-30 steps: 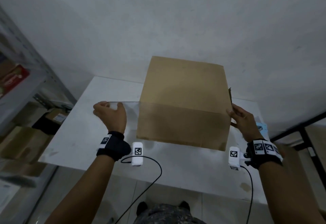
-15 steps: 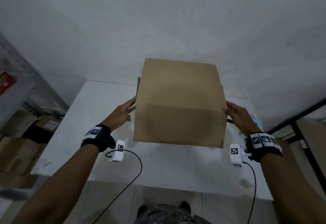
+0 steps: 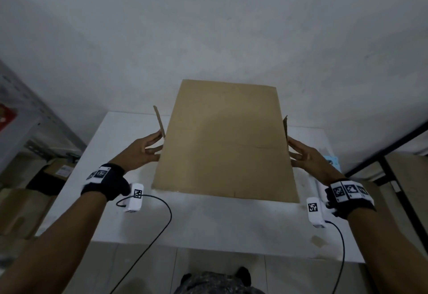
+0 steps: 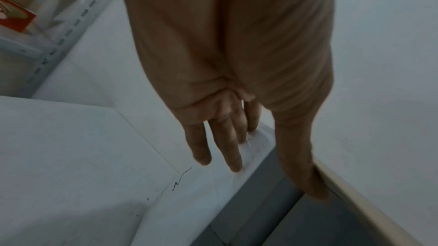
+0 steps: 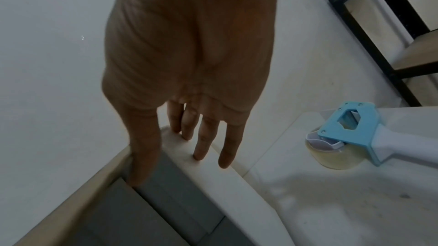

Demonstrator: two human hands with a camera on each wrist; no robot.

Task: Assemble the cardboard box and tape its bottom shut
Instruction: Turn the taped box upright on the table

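- Outermost first, the left hand has straight, slightly spread fingers laid flat on the left side flap of the cardboard box; in the left wrist view the thumb lies along the inner edge of a panel, apart from the other fingers.
- The right hand mirrors it: its fingers are straight and a little parted, their tips on the right side flap, the thumb reaching down on the inner side of the cardboard.
- Between the two hands the box is tilted, one broad brown face turned to the head camera, both narrow side flaps standing out past its edges.
- Whether its lower edge touches the white table cannot be told.
- On the table to the right of the right hand lies a tape dispenser, blue-framed with a clear roll, apart from the box.
- Both wrists carry black bands with printed markers and small white cameras with cables.
- Metal shelving stands to the left.
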